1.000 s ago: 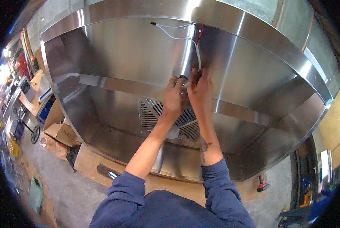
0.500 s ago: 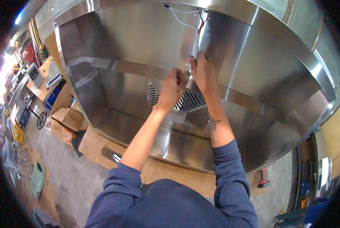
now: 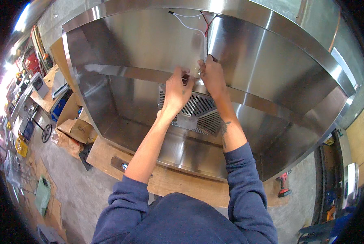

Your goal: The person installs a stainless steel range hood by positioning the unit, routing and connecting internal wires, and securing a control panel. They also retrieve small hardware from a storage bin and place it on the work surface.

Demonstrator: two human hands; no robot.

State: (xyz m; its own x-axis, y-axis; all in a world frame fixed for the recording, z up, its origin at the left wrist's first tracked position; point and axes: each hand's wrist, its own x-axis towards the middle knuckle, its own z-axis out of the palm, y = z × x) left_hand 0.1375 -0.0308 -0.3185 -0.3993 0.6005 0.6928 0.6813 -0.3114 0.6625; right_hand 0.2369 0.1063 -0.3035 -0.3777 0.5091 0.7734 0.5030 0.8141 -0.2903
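A large stainless steel hood [image 3: 149, 44] lies in front of me with its hollow side up. A dark cable [image 3: 207, 45] runs down from red and black wires [image 3: 206, 28] at its far edge to my right hand [image 3: 214, 79], whose fingers are closed around it. Close by on the left, my left hand [image 3: 176, 89] is pinched at the raised steel strip [image 3: 141, 74]; whatever its fingertips hold is hidden. A pale wire [image 3: 188, 27] with a dark connector [image 3: 171, 12] loops beside the cable. Beneath my wrists sits a slotted metal vent box [image 3: 200, 105].
The hood rests on a wooden board [image 3: 178, 190] above a concrete floor. A red cordless drill [image 3: 284, 185] stands at its right corner. Leftward are a cardboard box [image 3: 77, 129], a handwheel [image 3: 46, 133] and a cluttered bench. Dark shelving [image 3: 330, 171] stands at the right.
Both hands have shifted slightly left against the hood, and the left fingers reach a little farther up. The right hand still grips the cable. The whole view has tilted slightly.
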